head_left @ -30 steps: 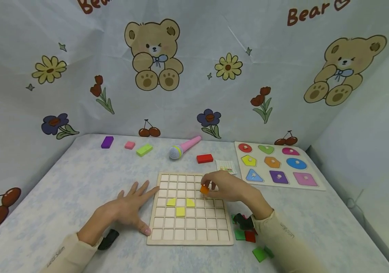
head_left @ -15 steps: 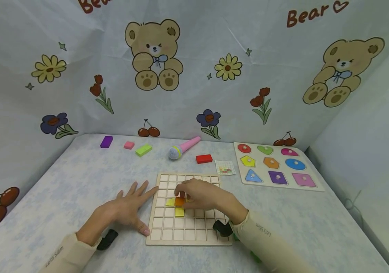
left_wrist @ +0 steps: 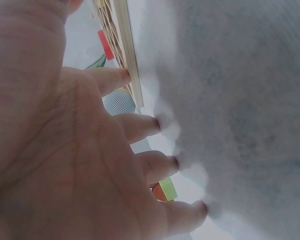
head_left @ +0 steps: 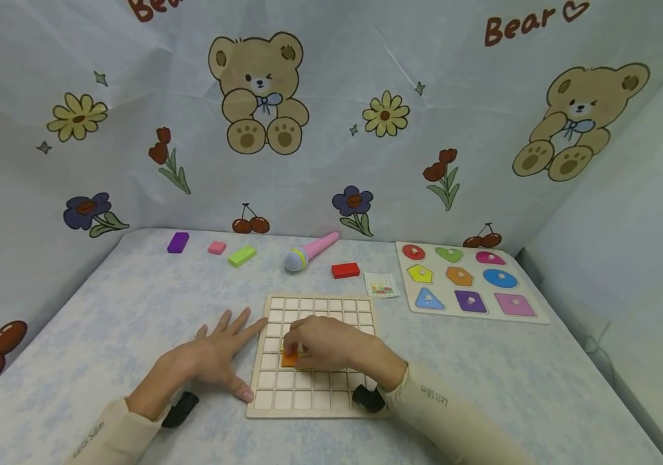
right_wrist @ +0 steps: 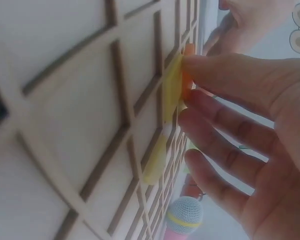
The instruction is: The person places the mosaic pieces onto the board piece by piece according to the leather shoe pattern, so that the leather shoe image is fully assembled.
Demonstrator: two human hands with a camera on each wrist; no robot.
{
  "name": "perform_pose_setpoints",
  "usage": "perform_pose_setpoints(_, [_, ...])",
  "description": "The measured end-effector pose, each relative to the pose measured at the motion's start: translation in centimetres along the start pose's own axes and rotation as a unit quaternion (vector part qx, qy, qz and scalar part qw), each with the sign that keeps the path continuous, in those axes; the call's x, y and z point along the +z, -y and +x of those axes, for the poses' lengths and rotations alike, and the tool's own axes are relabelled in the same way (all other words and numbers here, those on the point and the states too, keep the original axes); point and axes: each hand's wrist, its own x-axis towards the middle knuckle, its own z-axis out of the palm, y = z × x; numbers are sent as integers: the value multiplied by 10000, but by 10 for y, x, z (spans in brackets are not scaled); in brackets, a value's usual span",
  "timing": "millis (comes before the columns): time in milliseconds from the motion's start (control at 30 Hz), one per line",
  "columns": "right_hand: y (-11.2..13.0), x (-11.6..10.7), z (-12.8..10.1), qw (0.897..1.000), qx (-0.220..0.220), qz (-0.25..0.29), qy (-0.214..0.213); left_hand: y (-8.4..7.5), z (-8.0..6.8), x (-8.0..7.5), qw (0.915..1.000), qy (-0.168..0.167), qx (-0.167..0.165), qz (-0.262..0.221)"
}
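A pale wooden grid board (head_left: 282, 402) lies flat in front of me. My right hand (head_left: 327, 343) is over its left-middle part and pinches a small orange tile (head_left: 289, 360) between thumb and fingers. In the right wrist view the orange tile (right_wrist: 188, 82) is beside a yellow tile (right_wrist: 172, 92), and a second yellow tile (right_wrist: 156, 160) sits in the grid. In the head view the hand mostly hides the yellow tiles. My left hand (head_left: 213, 357) lies with fingers spread at the board's left edge, its thumb and index fingertips touching the frame.
Behind the board lie a pink toy microphone (head_left: 311, 250), a red block (head_left: 346, 270) and a small grid card (head_left: 382, 285). A shape puzzle board (head_left: 446, 298) is at the back right. Green (head_left: 242, 256), pink (head_left: 217, 247) and purple (head_left: 178, 242) blocks are at the back left.
My right hand has carried the orange tile leftward across the board and lowered it beside the yellow tiles. The left hand has stayed in place.
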Motion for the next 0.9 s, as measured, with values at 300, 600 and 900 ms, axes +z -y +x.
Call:
perform_pose_setpoints(300, [7, -1, -11, 9985, 18, -547, 29, -1, -1, 0, 10000, -28, 19, 9])
perform_pose_setpoints(600, [6, 1, -23, 9968, -301, -733, -73, -1, -1, -2, 9999, -89, 3, 95])
perform_pose_setpoints(900, [7, 6, -33, 9973, -268, -685, -33, -1, -1, 0, 10000, -27, -14, -32])
